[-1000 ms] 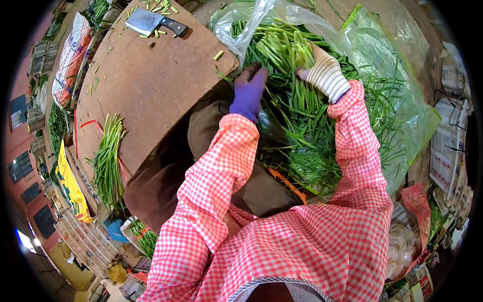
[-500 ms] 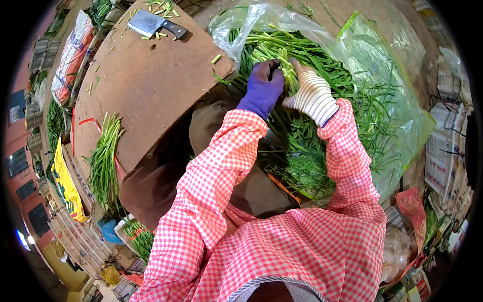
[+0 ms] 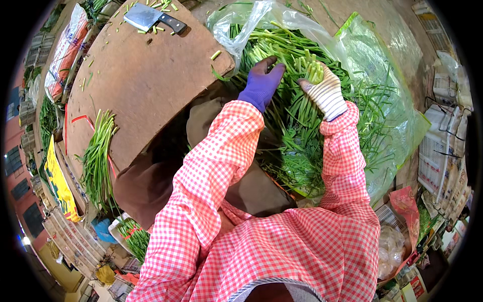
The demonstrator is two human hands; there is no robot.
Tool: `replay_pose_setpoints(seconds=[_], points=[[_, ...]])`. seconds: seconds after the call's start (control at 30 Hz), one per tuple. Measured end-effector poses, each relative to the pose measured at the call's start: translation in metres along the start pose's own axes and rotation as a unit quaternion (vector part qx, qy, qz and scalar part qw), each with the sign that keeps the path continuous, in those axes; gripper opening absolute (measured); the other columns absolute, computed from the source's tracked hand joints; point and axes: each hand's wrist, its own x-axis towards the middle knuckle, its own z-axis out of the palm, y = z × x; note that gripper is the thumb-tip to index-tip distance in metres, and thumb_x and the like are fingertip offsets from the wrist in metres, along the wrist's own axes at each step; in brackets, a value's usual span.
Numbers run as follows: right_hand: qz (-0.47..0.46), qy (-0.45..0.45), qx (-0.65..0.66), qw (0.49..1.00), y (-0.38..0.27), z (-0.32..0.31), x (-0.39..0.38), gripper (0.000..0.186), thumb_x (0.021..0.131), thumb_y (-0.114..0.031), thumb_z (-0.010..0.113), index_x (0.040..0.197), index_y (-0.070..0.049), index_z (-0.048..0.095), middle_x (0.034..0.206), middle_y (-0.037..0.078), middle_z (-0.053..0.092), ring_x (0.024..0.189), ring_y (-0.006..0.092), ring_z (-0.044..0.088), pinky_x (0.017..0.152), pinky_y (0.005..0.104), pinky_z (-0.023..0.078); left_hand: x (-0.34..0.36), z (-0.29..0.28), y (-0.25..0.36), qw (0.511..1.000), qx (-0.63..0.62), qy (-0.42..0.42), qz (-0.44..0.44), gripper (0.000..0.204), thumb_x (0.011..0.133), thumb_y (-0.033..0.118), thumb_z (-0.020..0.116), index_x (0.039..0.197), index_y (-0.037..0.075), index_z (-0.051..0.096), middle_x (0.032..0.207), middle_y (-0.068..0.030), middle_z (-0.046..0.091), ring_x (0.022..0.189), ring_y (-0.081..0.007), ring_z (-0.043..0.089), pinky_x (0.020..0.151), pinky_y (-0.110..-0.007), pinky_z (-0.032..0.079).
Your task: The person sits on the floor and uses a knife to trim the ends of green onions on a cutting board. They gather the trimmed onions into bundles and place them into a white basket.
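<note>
My left hand, in a purple glove with dark fingertips, hovers at the left edge of a pile of leafy green stalks. Its thumb and fingers are apart, with nothing visibly gripped. My right hand, in a white striped glove, is closed around a bunch of green stalks. The pale cut ends of that bunch point up and away from me, while its leaves trail down over the pile. A clear plastic bag wraps the pile's far side.
On the brown board to the left, a cleaver lies among cut stalk pieces. A bundle of green stalks rests on the board's near left side. Green plastic sheeting spreads to the right. White crates stand at far right.
My right hand has moved right with the bunch of stalks, away from my left hand. The left hand's fingers have spread; both hands were together at the stalks before.
</note>
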Motion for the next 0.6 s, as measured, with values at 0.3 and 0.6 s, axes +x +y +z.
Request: replay_pose_setpoints(seconds=[0.3,0.6], points=[[-0.004,-0.004,0.050,0.999,0.000,-0.002,-0.007,0.057,0.068,-0.013,0.073,0.117,0.002,0.048,0.099,0.006,0.064,0.087,0.0126,0.060,0.081,0.0261,0.048,-0.027,0.011,0.012,0.852,0.358,0.109,0.367,0.037,0.076,0.016,0.062,0.110,0.004,0.056,0.103,-0.0142,0.054,0.095,-0.0325,0.047,0.084,-0.040,0.040],[0.003,-0.035,0.078,0.996,-0.010,-0.004,-0.013,0.048,0.069,-0.012,0.071,0.111,0.001,0.050,0.096,0.005,0.064,0.084,0.0115,0.059,0.079,0.0247,0.048,-0.007,0.032,-0.048,0.839,0.441,0.036,0.317,0.030,0.074,0.017,0.060,0.103,0.006,0.058,0.113,-0.0108,0.054,0.105,-0.0337,0.046,0.090,-0.043,0.038]])
